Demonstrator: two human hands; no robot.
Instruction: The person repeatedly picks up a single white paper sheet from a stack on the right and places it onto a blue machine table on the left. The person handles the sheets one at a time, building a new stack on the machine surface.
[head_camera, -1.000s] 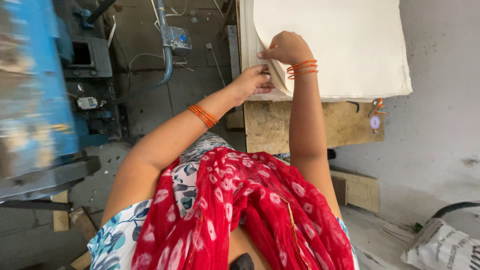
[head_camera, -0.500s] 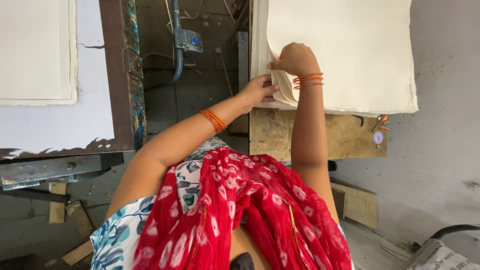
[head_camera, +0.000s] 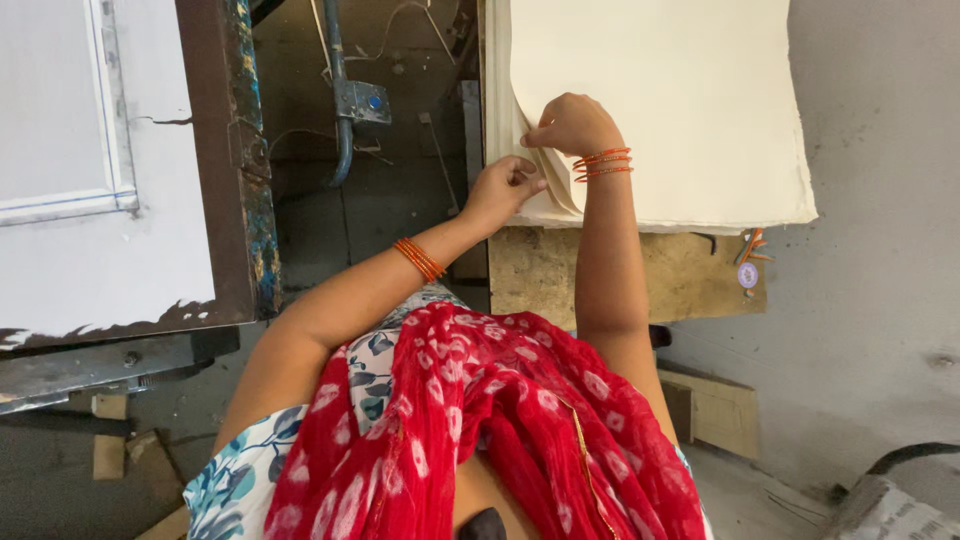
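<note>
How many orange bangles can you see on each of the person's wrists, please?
About 6: roughly three orange bangles on the left wrist and three on the right wrist; they overlap, so more may be hidden.

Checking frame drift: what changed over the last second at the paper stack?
Mostly the view: it swung left, so the blue machine left the frame and a white panel in a dark frame came in. The right hand still lifts the corner sheets of the cream paper stack; the left hand still pinches the stack's near-left edge. Stack and wooden board under it look unmoved.
</note>
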